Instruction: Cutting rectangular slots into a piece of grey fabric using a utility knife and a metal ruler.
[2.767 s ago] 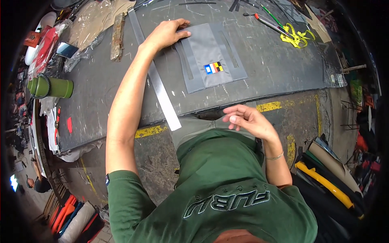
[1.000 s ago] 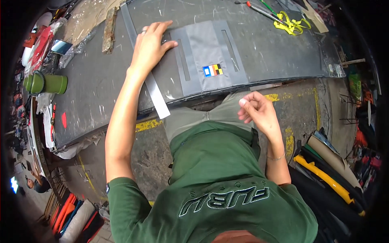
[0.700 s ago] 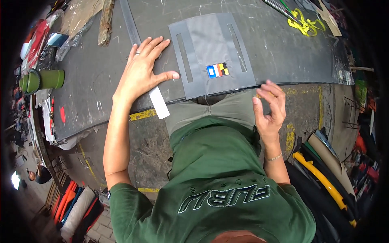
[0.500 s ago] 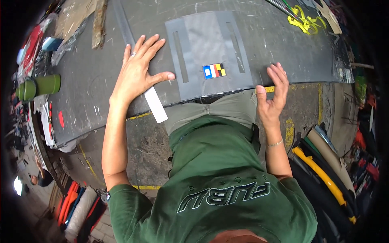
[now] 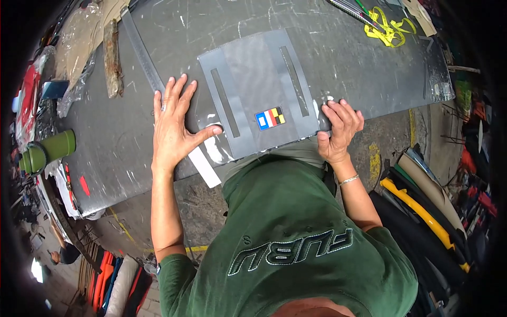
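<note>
My left hand [image 5: 177, 124] lies with its fingers spread over a long metal ruler [image 5: 141, 50], whose bright near end [image 5: 205, 168] juts past the table's front edge. Its thumb points toward a grey fabric panel [image 5: 259, 58] lying flat in front of me. Two long dark slots run down the panel's sides, and a small patch [image 5: 270, 119] in blue, white, red, yellow and black sits near its lower edge. To the right of the panel, my right hand [image 5: 340, 129] is at the table edge, fingers lightly bent, thumb apart, holding nothing visible.
On the dark table [image 5: 174, 26] lie a yellow tape measure [image 5: 388, 29] at the far right and a wooden strip [image 5: 112, 58] at the left. A green bottle [image 5: 53, 150] lies at the left edge. Fabric rolls [image 5: 417, 211] stand on the floor at right.
My right hand has come down and inward to the table edge beside the panel. My left hand stays on the ruler. The whole view has tilted and shifted, showing more of the table.
</note>
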Available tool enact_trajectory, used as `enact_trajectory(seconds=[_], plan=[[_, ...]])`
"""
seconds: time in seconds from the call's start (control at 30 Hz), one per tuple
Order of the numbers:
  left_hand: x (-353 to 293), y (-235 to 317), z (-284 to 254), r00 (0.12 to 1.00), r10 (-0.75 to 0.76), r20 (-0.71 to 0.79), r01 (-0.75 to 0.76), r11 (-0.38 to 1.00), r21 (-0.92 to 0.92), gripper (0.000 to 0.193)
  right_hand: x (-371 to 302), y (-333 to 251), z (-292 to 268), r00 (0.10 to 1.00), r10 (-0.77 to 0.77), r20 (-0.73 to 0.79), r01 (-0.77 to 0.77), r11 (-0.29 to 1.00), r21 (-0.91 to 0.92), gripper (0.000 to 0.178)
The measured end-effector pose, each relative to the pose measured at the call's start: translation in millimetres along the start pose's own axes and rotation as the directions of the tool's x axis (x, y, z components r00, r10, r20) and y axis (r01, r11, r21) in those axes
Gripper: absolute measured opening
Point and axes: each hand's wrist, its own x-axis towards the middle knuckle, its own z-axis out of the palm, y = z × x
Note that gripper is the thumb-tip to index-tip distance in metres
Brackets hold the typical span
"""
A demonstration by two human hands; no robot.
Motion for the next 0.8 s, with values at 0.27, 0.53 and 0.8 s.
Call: enact_trajectory(seconds=[0.27, 0.53, 0.8], plan=[[-0.2, -0.3, -3.3, 1.000, -0.018, 0.022, 0.018, 1.000, 0.015, 0.112, -1.0, 4.1, -4.4, 0.999, 0.018, 0.036, -0.019, 0.999, 0.050, 0.073], [-7.5, -1.1, -1.3, 1.000, 0.014, 0.005, -0.015, 0.999, 0.040, 0.112, 12.9, -17.2, -30.2, 0.999, 0.018, 0.032, -0.024, 0.977, 0.212, 0.080], [-26.3, 49.8, 6.1, 0.996, 0.083, 0.039, -0.087, 0.988, 0.131, 0.110, -67.5, -49.8, -57.8, 0.630, 0.360, 0.688, -0.776, 0.333, 0.536, 0.056]])
